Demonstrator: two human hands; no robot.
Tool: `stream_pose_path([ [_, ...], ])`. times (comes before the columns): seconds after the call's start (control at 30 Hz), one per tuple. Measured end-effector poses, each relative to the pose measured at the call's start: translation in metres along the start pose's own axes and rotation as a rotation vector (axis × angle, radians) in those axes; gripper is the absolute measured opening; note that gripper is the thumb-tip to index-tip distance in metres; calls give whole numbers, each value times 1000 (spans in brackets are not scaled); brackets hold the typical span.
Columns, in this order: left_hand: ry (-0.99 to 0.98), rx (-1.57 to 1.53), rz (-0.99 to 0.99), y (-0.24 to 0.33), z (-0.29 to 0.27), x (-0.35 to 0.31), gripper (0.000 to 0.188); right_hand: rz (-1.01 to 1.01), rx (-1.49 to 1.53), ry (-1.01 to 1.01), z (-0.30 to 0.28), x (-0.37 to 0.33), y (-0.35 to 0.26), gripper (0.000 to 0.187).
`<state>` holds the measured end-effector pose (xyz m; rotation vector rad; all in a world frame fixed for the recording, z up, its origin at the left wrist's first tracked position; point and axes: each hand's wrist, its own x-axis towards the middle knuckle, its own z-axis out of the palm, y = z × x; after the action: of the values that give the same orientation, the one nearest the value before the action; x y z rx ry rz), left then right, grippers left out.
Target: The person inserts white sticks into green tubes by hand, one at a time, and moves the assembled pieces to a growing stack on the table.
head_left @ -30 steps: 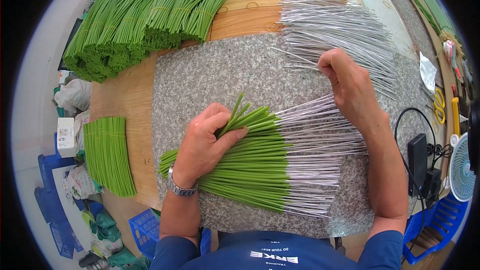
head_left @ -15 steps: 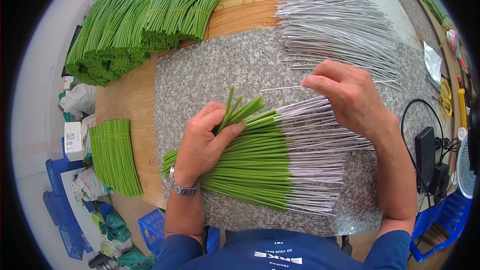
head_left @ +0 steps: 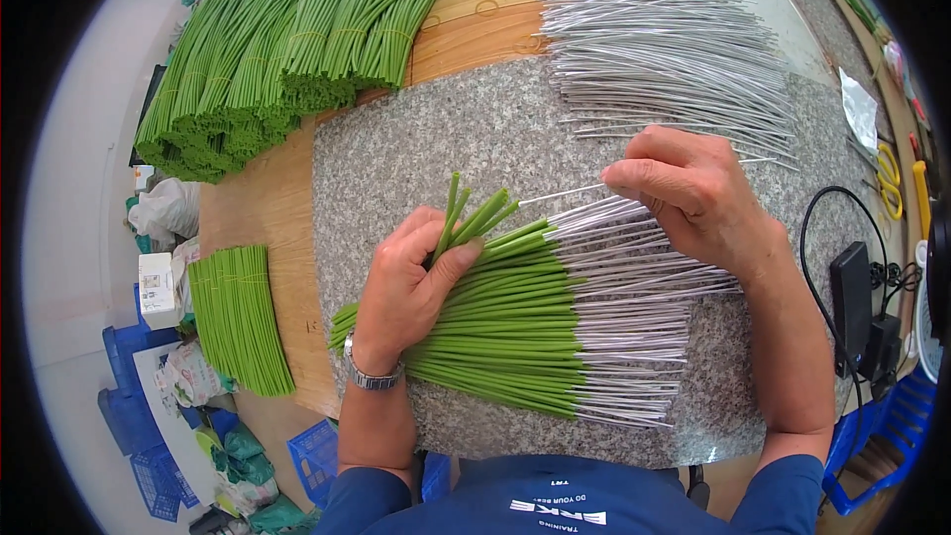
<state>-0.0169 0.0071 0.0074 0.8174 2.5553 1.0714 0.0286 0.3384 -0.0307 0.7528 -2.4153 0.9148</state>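
My left hand (head_left: pixel 411 282) is closed round several green tubes (head_left: pixel 482 216), whose ends fan out past my thumb. Between the fingertips of my right hand (head_left: pixel 693 193) is one thin white wire (head_left: pixel 560 194); its free end meets the end of one of those held tubes. Whether the tip is inside the tube is too small to tell. Below both hands a fan of green tubes (head_left: pixel 505 337) lies on the speckled stone slab (head_left: pixel 391 149), pale wires (head_left: pixel 629 337) sticking out of their right ends. Loose silvery wires (head_left: pixel 664 50) are heaped beyond my right hand.
Banded bundles of green tubes (head_left: pixel 327 30) are piled at the far left, and a smaller bundle (head_left: pixel 241 317) lies on the wooden table (head_left: pixel 297 287). On the right are yellow-handled scissors (head_left: pixel 889 181), a black adapter with cable (head_left: pixel 850 307) and a blue basket (head_left: pixel 877 446).
My right hand has brought the wire's free end to the tip of a held tube; before, it was apart from it. The whole view has shifted slightly.
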Motion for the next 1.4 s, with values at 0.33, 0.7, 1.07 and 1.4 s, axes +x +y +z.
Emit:
stream_pose_path([
  [0.33,-11,22,2,1,-1,1,20,1,-27,-12,1,-2,1,23],
  [0.7,1,1,20,0,0,1,18,-4,1,9,0,0,0,23],
  [1.07,3,2,34,1,0,1,18,35,24,-56,2,-3,2,24],
  [1.4,18,-3,-2,1,1,0,15,-137,-285,-29,7,11,-26,14],
])
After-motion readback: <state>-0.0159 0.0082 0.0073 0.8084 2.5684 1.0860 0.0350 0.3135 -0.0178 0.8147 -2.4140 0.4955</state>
